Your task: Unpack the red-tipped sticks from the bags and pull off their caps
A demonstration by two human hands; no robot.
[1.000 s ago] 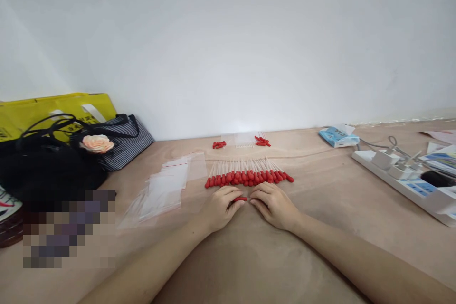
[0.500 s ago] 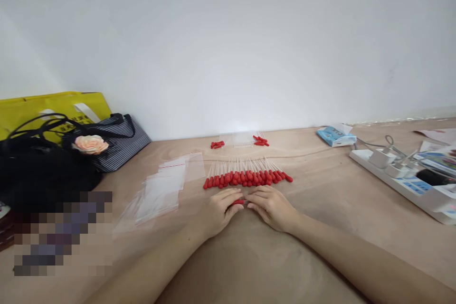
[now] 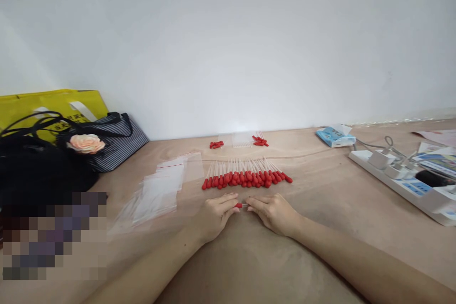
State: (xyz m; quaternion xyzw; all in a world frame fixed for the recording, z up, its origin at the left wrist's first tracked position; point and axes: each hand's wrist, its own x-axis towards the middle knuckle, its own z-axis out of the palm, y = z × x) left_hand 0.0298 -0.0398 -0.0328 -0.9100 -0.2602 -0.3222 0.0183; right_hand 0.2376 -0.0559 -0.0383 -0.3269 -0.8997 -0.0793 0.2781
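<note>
Left hand (image 3: 219, 214), right hand (image 3: 276, 212) drawn back from red-tipped stick row (image 3: 245, 178); left pinches red tip (image 3: 238, 205), right pale shaft (image 3: 244, 205).

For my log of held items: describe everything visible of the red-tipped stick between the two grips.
The red-tipped stick shows a smooth red end, perhaps plastic or rubber, and a thin pale shaft. It runs crosswise, about level, on the near side of the similar sticks. The left grip holds the red end, the right grip the shaft; the rest is hidden.
</note>
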